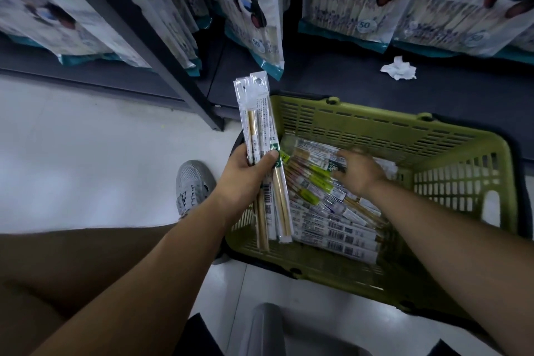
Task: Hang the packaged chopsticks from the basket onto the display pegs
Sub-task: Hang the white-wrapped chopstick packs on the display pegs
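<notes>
Above the basket (pixel 375 121), left hand (pixel 245 179), fingers round chopstick packs (pixel 260 115); right hand (pixel 361 173), fingers blurred, unreadable.

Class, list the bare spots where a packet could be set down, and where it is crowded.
Free: white floor left of the basket, around the shoe; dark shelf base between basket and tissue. Crowded: basket bottom, full of chopstick packets; left hand grips more.

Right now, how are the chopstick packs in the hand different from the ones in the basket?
The held packs stand up, hang holes on top, gripped by the left hand; the basket packs lie flat in a jumbled heap. The held packs are a few; the basket packs are many. Both are chopsticks in clear printed wrappers.
</notes>
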`<state>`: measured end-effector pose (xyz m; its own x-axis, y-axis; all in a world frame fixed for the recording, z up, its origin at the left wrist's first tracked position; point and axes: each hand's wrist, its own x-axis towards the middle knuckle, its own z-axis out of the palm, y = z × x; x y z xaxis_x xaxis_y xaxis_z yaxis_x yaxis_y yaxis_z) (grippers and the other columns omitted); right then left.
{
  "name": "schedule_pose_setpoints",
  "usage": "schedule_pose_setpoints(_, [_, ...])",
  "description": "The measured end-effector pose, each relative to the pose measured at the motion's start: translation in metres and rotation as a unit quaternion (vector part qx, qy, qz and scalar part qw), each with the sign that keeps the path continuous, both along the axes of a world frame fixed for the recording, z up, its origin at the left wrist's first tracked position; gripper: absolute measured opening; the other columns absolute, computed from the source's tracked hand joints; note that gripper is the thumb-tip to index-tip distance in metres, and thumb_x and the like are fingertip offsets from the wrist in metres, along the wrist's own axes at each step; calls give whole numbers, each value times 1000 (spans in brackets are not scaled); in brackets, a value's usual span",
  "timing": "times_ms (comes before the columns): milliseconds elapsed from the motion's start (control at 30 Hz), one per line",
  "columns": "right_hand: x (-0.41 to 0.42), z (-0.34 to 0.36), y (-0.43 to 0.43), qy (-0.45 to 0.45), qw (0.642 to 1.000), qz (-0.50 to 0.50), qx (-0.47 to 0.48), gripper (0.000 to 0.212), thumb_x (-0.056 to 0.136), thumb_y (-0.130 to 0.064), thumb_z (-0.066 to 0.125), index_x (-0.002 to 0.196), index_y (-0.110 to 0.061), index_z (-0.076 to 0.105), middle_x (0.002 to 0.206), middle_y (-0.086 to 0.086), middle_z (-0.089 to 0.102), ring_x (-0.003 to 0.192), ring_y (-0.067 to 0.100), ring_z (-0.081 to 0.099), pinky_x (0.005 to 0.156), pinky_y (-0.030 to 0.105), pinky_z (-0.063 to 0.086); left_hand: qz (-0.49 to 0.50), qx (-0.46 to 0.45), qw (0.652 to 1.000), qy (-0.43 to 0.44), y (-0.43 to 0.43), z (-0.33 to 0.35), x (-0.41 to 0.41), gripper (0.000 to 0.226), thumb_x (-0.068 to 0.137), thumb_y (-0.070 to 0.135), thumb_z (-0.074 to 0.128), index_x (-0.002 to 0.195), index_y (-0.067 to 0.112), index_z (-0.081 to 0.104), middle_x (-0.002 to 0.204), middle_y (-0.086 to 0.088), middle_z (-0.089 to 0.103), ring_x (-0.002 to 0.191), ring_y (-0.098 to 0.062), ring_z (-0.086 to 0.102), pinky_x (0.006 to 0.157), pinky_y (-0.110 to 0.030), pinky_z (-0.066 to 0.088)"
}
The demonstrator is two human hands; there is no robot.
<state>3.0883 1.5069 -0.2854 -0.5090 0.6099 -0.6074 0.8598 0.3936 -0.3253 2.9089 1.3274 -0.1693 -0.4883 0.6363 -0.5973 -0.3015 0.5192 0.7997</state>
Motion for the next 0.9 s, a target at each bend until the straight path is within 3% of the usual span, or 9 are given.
schedule_pose_setpoints(200, [-1, -6, 4, -39, 999, 17, 13, 73, 96, -54, 61, 154, -18, 37, 153, 16, 37, 140, 36, 38, 110, 42, 42, -2, -4, 1000, 6, 2, -2, 1, 30, 102, 30, 63, 129, 18, 60, 109, -5, 76, 99, -22, 75, 95, -50, 59])
schedule_pose_setpoints(333, [1, -8, 5, -46, 998, 26, 34, 60, 95, -56, 59, 146, -25, 50, 137, 12, 45, 131, 34, 40, 103, 39, 40, -2, -1, 1000, 5, 3, -4, 0, 31, 102, 30, 63, 131, 20, 60, 110, -4, 76, 97, -19, 76, 93, -47, 60])
schedule_pose_setpoints(533, [3, -9, 2, 14, 998, 11, 65, 36, 97, -45, 61, 125, -23, 65, 122, 10, 65, 116, 31, 50, 82, 35, 42, 0, 2, 1000, -4, 4, -7, 0, 33, 102, 29, 63, 133, 20, 58, 116, -5, 75, 102, -22, 75, 95, -49, 59])
schedule_pose_setpoints(733, [7, 0, 6, 42, 993, 13, 107, 40, 99, -45, 59, 129, -19, 66, 122, 12, 67, 116, 34, 52, 91, 38, 43, 5, -1, 1000, 1, 2, -15, -1, 34, 100, 33, 66, 132, 24, 60, 113, 1, 76, 97, -15, 76, 86, -38, 61])
schedule_pose_setpoints(833, [6, 16, 7, 86, 990, -1, 109, 36, 98, -40, 62, 122, -15, 70, 108, 13, 63, 104, 33, 56, 82, 35, 42, 15, -8, 1000, 2, 3, -17, -1, 33, 98, 35, 69, 129, 23, 63, 105, 1, 77, 88, -12, 76, 74, -31, 61])
schedule_pose_setpoints(900, [-1, 35, 2, 142, 988, -26, 57, 22, 97, -36, 66, 105, -17, 73, 91, 2, 59, 84, 21, 57, 72, 32, 42, 25, -16, 1000, -4, 5, -17, -1, 32, 96, 34, 70, 126, 21, 66, 101, 1, 78, 85, -13, 77, 73, -32, 61])
